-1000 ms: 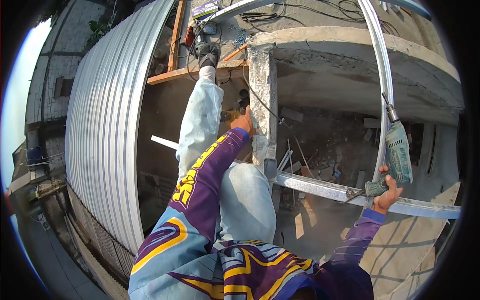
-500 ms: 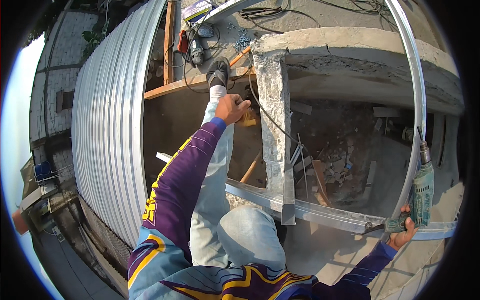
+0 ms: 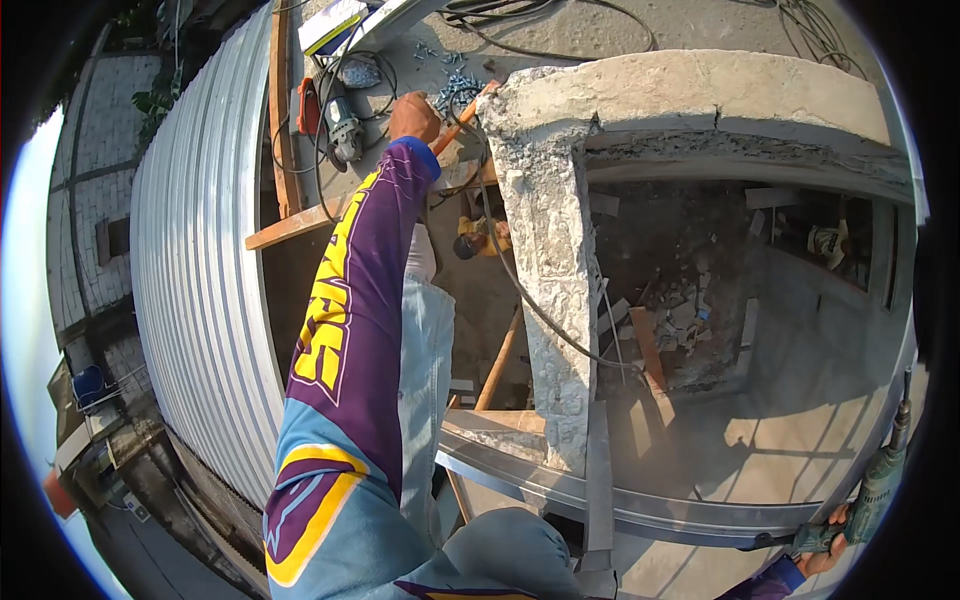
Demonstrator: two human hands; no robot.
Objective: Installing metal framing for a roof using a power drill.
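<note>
Drill (image 3: 880, 485) of green colour is at the far right, its handle gripped by the right hand (image 3: 824, 548). Left hand (image 3: 414, 117), between grinder (image 3: 346, 135) and small bluish pieces (image 3: 457, 84), seems curled; whether it holds something, I cannot tell.

Sheeting (image 3: 200, 250) left; beam (image 3: 545, 240) centre. Slab (image 3: 590, 30) ahead: grinder (image 3: 345, 130) on it, screws (image 3: 455, 84) to its right. Rubble (image 3: 685, 318) below, right of beam. Drill (image 3: 878, 488) far right, in right hand (image 3: 824, 552).
</note>
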